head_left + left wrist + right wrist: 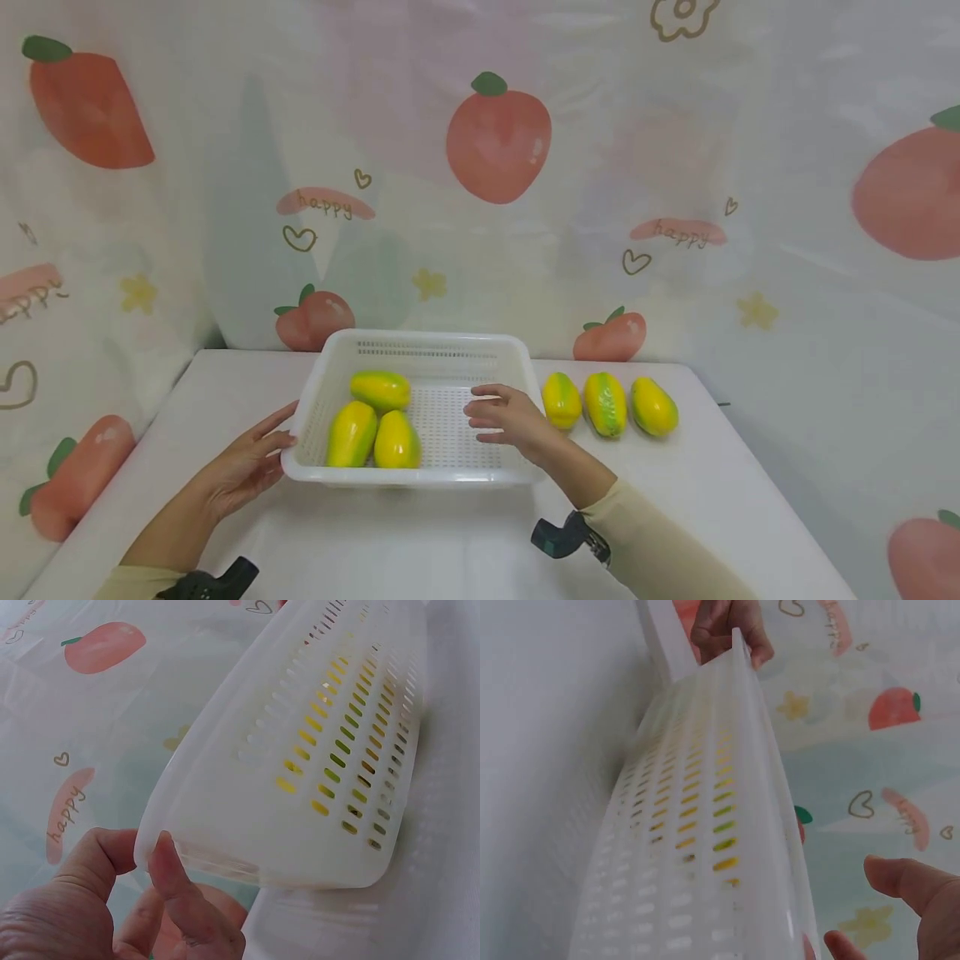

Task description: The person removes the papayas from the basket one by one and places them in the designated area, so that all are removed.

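A white plastic basket [480, 477] with slotted walls sits on the table, and three yellow-green, papaya-like fruits [352, 433] lie in its left half. My left hand [243, 467] is at the basket's left side; in the left wrist view, its thumb and a finger [174, 877] pinch the rim. Over the basket's right half hovers my right hand [510, 421], fingers loosely spread and nothing held. The right wrist view catches only its thumb [904, 881] and part of the palm, beside the basket's long wall [757, 825].
Outside the basket, three similar yellow-green fruits [606, 406] stand in a row on the white table [720, 500], just right of the basket. A fruit-printed backdrop [495, 275] rises behind the table and along both sides.
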Action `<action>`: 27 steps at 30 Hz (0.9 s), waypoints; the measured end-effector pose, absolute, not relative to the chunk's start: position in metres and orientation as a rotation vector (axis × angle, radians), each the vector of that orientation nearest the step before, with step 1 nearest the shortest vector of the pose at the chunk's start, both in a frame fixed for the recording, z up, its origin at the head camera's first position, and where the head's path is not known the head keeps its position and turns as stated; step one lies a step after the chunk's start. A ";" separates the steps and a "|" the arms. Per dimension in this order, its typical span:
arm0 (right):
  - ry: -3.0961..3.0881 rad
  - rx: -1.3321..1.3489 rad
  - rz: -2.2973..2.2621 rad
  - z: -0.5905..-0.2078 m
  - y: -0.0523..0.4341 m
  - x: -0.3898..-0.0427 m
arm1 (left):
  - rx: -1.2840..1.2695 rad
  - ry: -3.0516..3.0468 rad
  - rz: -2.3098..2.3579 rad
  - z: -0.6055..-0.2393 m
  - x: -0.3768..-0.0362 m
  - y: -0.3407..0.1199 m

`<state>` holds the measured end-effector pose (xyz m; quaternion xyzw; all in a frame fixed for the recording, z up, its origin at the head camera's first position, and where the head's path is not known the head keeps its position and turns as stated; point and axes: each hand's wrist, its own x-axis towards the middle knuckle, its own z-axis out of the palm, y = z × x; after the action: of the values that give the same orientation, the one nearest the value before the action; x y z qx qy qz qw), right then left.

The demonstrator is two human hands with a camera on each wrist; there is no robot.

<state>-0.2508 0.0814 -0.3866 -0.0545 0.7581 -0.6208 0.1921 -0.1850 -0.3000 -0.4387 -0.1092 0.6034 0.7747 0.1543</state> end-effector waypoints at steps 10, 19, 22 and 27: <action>2.099 -0.173 -1.649 -0.404 0.055 -0.244 | -0.331 1.738 2.227 -0.436 -0.185 -0.297; 2.067 -0.128 -1.631 -0.408 0.039 -0.245 | -0.326 1.720 2.244 -0.435 -0.184 -0.297; 2.052 -0.112 -1.631 -0.408 0.033 -0.245 | -0.324 1.717 2.250 -0.434 -0.184 -0.296; 2.051 -0.088 -1.600 -0.409 0.023 -0.245 | -0.307 1.722 2.250 -0.433 -0.184 -0.295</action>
<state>-0.2454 0.0231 -0.4095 -0.0325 0.7596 -0.5925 0.2661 -0.1836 -0.2949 -0.4334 -0.1066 0.5977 0.7812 0.1452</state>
